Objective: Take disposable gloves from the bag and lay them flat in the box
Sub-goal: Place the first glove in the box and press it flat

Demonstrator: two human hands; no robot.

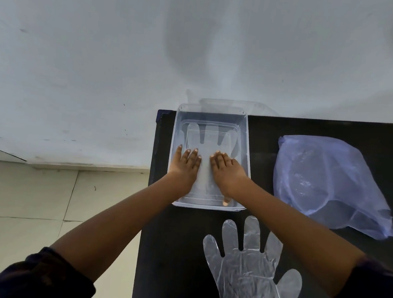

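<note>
Glove (208, 147) flat in clear box (247, 150), both hands (187, 165) pressing it

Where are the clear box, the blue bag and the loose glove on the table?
Clear box (248, 150): head view, on its right wall.
Blue bag (324, 180): head view, on its crinkled middle.
Loose glove (249, 277): head view, on its palm.

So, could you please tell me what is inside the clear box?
A clear disposable glove lies flat in the clear box, both hands (left hand, right hand) pressing on it. Whether more gloves lie beneath cannot be told.
</note>
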